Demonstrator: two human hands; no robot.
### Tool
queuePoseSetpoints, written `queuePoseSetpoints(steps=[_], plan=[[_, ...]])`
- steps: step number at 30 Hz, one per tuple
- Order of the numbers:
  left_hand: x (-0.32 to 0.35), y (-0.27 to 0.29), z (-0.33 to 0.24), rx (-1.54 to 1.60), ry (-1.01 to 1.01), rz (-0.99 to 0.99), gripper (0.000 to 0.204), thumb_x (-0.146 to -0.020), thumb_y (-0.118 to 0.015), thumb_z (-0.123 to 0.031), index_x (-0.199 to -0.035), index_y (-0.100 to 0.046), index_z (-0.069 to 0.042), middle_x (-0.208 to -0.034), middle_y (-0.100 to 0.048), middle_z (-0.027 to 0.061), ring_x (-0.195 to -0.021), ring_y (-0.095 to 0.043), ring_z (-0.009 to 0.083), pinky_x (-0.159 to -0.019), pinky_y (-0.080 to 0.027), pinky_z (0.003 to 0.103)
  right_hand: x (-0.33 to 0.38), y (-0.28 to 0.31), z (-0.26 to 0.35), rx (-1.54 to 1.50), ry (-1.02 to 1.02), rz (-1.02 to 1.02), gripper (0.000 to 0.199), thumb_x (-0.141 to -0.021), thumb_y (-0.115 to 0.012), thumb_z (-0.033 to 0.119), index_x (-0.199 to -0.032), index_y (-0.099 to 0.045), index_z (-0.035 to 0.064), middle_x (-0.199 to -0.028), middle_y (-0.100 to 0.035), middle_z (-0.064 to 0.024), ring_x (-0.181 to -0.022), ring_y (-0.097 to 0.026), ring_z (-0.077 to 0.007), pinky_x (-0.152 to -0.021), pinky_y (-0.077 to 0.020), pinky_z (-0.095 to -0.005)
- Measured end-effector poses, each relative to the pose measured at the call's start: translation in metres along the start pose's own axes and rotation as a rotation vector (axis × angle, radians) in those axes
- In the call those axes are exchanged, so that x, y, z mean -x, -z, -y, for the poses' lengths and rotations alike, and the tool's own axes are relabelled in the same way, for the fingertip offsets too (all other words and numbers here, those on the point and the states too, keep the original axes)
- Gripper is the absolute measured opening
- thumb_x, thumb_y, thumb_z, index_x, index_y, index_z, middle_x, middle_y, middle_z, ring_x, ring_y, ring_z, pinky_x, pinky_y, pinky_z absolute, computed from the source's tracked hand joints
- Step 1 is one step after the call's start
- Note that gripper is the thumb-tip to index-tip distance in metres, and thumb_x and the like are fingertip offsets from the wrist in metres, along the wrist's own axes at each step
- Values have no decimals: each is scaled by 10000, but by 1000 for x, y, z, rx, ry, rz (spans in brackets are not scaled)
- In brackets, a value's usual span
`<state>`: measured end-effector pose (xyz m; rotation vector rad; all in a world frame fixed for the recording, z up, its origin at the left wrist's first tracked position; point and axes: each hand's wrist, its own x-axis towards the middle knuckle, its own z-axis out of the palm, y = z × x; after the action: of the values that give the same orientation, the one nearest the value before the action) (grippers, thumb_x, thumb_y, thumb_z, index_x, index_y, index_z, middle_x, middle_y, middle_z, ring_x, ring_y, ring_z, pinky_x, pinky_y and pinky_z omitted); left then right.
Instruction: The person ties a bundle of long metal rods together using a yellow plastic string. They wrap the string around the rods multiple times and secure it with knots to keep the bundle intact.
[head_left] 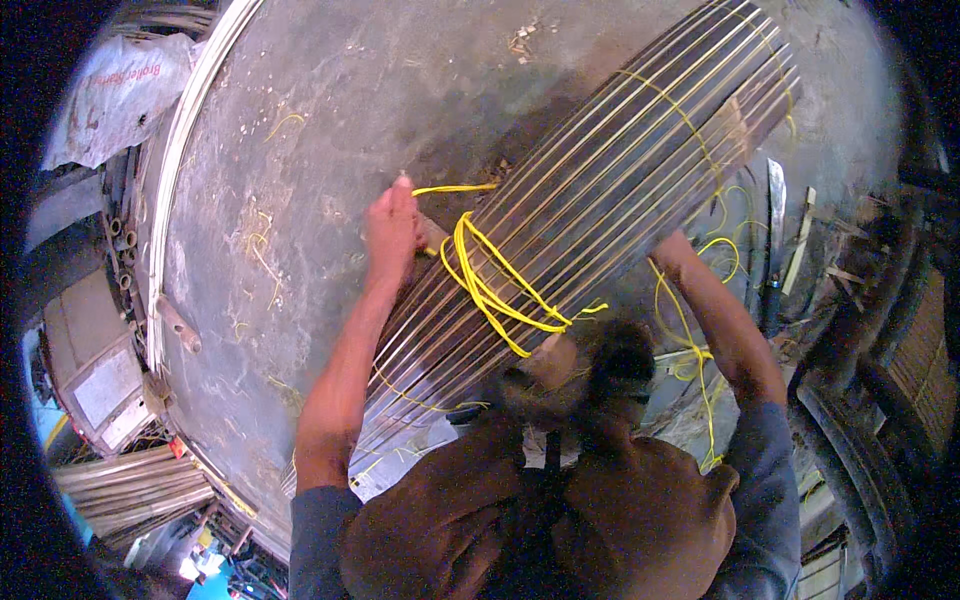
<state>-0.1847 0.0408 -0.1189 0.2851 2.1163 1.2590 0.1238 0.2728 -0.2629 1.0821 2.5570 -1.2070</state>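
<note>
A long roll of thin bamboo strips (560, 190) lies slantwise before me, from the lower left to the upper right. Several turns of yellow cord (497, 293) cross its middle. On its left side my left hand (393, 228) is closed, with a taut length of the yellow cord running from it to the roll. My right hand (672, 252) reaches to the roll's right side; its fingers are hidden behind the strips. Loose yellow cord hangs by that wrist and trails toward my right knee. A bare foot (552, 362) rests by the near side of the roll.
A long blade (775, 200) lies on the right, near wood scraps. Bent pale strips (185, 130) curve along the left, with a short bamboo piece (180, 322) beside them. A whitish sack (115, 95) sits upper left. Bundled sticks (140, 490) lie lower left. Cord scraps dot the concrete floor (330, 120).
</note>
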Motion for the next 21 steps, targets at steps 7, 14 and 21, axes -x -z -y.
queuePoseSetpoints(steps=[7, 14, 21], plan=[[-3, 4, -16, -21, 15, 16, 401, -975, -461, -382, -673, -416, -122, -529, -368, -44, -429, -365, 64, -383, -273, 249, 5, 163, 7, -442, -100, 273, 359, -948, -533, 371, -1091, -644, 61, -992, -664, -49, -849, -615, -163, -749, -517, -348], [-15, -27, -25, -420, -446, 90, 468, -982, -442, -366, -644, -468, -44, -541, -393, 5, -507, -376, 112, -470, -314, 322, -104, 300, -72, 227, 441, -172, 245, -871, -532, 118, -1064, -602, -14, -1024, -648, -191, -892, -637, -277, -768, -496, -365], [-7, -12, -15, -468, -391, 109, 453, -967, -482, -371, -714, -493, 5, -572, -411, 42, -581, -381, 108, -525, -345, 328, -194, 380, 37, 481, 535, -152, 201, -893, -528, 208, -1001, -639, 80, -949, -674, -123, -885, -646, -287, -778, -489, -373]])
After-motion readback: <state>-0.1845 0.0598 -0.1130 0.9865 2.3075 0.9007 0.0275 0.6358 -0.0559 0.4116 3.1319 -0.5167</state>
